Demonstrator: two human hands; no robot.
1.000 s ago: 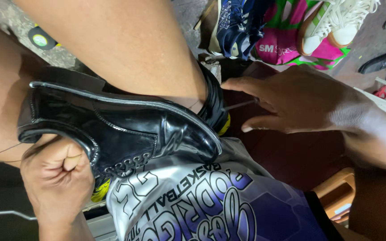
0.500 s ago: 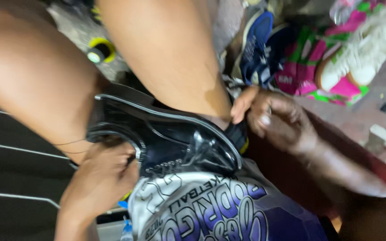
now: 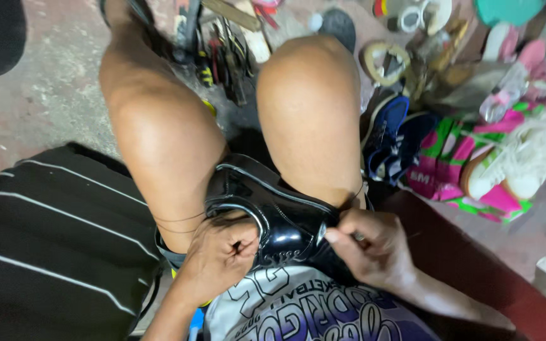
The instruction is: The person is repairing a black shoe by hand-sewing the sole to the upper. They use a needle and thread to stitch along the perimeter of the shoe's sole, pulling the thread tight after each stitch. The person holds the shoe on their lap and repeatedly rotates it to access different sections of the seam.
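Note:
A glossy black leather shoe (image 3: 273, 211) lies wedged between my two bare knees, sole edge toward me. My left hand (image 3: 222, 252) is closed in a fist at the shoe's near left edge, with thin thread running from it across my left thigh. My right hand (image 3: 371, 249) pinches the shoe's right end between thumb and fingers. A purple and white printed jersey (image 3: 298, 309) covers my lap below the shoe.
A black striped cloth (image 3: 52, 240) lies at the left. Hand tools (image 3: 222, 50) are scattered on the concrete floor ahead. To the right sit a blue shoe (image 3: 390, 136), a white sneaker (image 3: 526, 164) and pink-green packaging (image 3: 450, 170).
The view has tilted up, showing both knees and the floor. My right hand went from open beside the shoe to pinching its right end. My left fist stays at the shoe's edge.

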